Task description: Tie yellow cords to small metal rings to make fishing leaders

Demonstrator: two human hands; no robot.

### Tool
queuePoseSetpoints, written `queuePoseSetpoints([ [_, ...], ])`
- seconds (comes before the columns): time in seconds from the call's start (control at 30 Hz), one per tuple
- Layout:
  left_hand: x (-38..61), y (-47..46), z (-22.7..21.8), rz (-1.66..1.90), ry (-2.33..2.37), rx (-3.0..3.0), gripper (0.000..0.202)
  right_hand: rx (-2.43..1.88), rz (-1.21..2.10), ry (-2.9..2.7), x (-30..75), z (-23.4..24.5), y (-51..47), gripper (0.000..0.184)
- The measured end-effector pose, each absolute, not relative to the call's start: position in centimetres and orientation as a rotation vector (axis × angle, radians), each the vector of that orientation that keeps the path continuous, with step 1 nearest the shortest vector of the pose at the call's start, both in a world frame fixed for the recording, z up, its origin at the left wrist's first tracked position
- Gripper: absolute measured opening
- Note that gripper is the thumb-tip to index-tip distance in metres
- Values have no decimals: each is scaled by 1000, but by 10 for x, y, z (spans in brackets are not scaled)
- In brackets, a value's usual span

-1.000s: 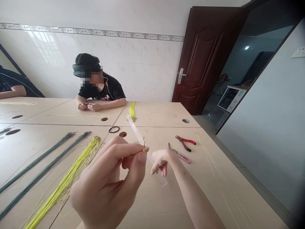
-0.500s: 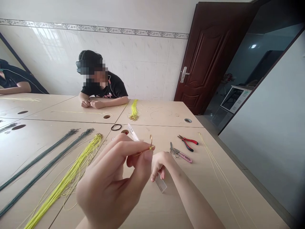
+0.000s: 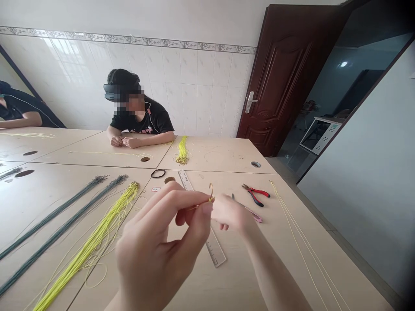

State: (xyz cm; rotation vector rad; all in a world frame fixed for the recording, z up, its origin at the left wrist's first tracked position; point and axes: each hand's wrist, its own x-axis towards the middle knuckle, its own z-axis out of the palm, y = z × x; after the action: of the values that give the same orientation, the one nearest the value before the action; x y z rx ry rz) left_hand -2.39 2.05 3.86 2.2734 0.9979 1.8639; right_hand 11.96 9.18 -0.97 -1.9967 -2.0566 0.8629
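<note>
Nearest the camera, the left hand [image 3: 155,259] was raised above the table [image 3: 240,285], its thumb and forefinger pinched shut on a thin gold wire [image 3: 210,195] whose end curled into a small hook just above the fingertips. Just beside it, the right hand [image 3: 231,214] was blurred, with its fingers partly curled close to the hook; whether they grasped anything could not be told. Under both hands a clear ruler [image 3: 215,252] lay flat on the table, running away from the camera. To the left stretched a bundle of bright yellow cords [image 3: 87,246] and, beyond it, two long bundles of dark green wires [image 3: 58,216]. To the right of the right hand, small snips with a pink handle [image 3: 254,214] lay partly hidden, and red-handled pliers [image 3: 256,193] sat just behind them. A few pale yellow strands [image 3: 301,246] ran along the right side of the table. Farther off lay a black ring [image 3: 158,173] and a second yellow bundle [image 3: 182,149]. At the far side a person in a black shirt [image 3: 152,121] sat with both hands together on the table, and a dark wooden door [image 3: 275,77] stood in the back wall
</note>
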Motion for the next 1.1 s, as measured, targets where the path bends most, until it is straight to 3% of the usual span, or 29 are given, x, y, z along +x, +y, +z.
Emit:
queuePoseSetpoints([
  [0.17,-22,22,34,1631,1062,2299,18,-1574,699,-1875,140,38,37,38],
  [0.3,-18,24,31,1434,1051,2304,16,-1144,808,-1587,141,52,5,23],
  [0.4,-16,26,31,1348,1015,2347,15,-1114,668,-1557,138,51,-2,11],
  [0.53,-16,27,30,1303,967,2401,14,-1101,541,-1554,138,46,1,11],
  [0.8,-17,23,33,1384,964,2365,17,-1080,648,-1570,140,44,4,11],
  [0.97,-19,16,37,1386,848,2080,16,-913,869,-1570,140,44,3,19],
  [1.1,-21,14,40,1344,775,1872,16,-755,911,-1565,137,44,2,14],
])
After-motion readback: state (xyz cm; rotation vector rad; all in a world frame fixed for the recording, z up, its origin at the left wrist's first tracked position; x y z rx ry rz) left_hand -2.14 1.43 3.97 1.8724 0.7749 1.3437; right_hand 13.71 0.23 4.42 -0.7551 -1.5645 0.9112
